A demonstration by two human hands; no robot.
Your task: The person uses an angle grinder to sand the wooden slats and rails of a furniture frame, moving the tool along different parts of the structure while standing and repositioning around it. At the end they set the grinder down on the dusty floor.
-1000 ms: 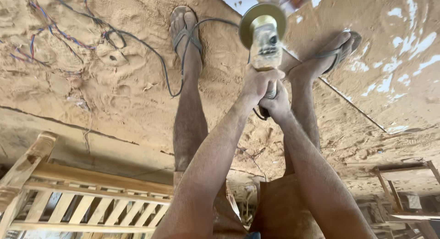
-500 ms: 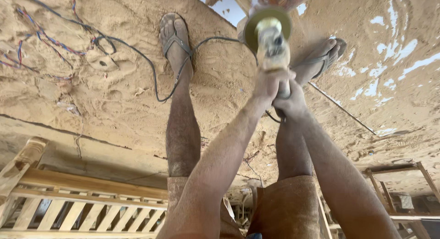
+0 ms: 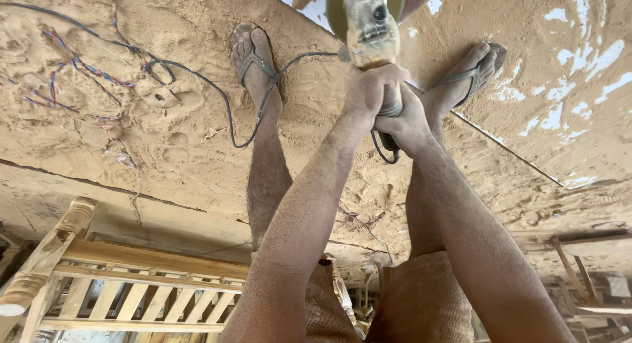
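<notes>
Sawdust coats everything down here, from the person's forearms to the sandy floor under their feet. Both hands are clamped on a dust-caked handheld angle grinder with a round disc guard, held out at the far end of the scene between the two feet. The left hand wraps the body of the tool just below its head, and the right hand grips the rear handle right behind it, the two hands touching one another. A thin black power cable runs from the grinder's tail, loops across the floor past the left foot in a worn strap sandal and trails off to the far left. The right foot, in a matching sandal, stands just right of the tool. Frayed red and blue wires lie in the sawdust at the far left, well apart from the hands. Near the left corner stands a pale wooden slatted furniture frame with a turned post. The person wears brown shorts, also dusted.
</notes>
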